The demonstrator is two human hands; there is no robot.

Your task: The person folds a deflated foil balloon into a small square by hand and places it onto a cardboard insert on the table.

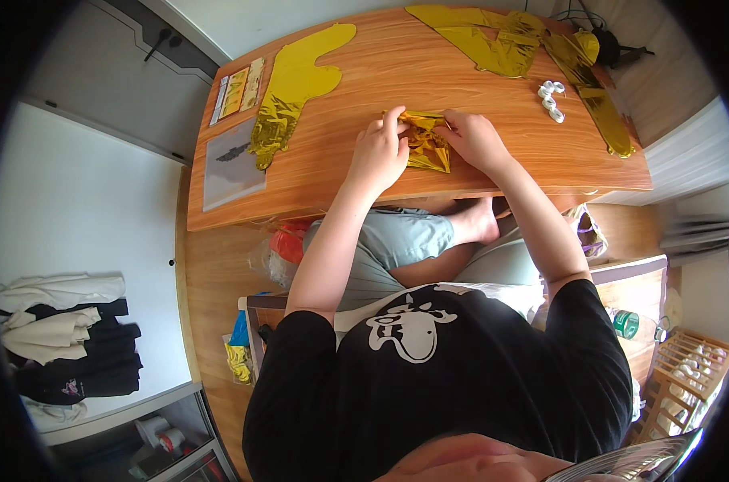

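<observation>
A crinkled gold foil balloon, folded into a small flat bundle, lies at the middle of the wooden table in front of me. My left hand grips its left side, with the index finger raised at the upper corner. On the opposite side, my right hand pinches the upper right edge between thumb and fingers. The fingertips of both hands are partly hidden by the hands and the foil. Left of them a flat, uninflated gold foil balloon is spread out, its lower end crumpled.
More flat gold foil lies along the back, and another strip at the right. Several small white rolls sit near it. A printed card and a clear plastic sleeve occupy the table's left end.
</observation>
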